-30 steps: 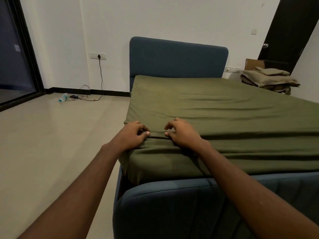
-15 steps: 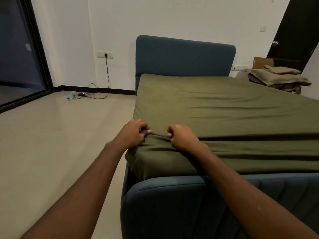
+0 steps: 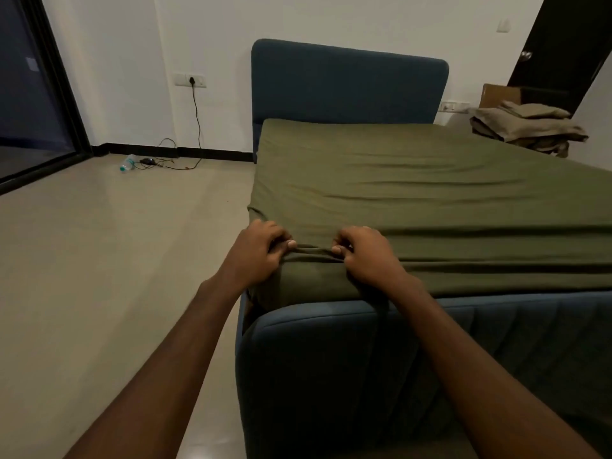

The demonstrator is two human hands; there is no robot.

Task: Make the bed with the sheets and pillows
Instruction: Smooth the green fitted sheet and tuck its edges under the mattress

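Both hands on the near left corner of the bed, side by side, a small gap between them. Left hand has fingers curled, thumb tip forward, pinching a fold of the green sheet. Right hand same: fingers curled, thumb tip out, pinching the same raised fold. Fold runs between the 2 thumbs.

Sheet covers the whole mattress top, wrinkled in long creases across; near edge hangs over the mattress side, just above the blue footboard. Corner under the hands looks wrapped over, but whether it is tucked I can't tell.

Blue headboard at far end against the wall. Pile of folded beige bedding beyond the far right side of the bed, near a dark door. On the floor left: bottle lying down, cable plugged into a wall socket.
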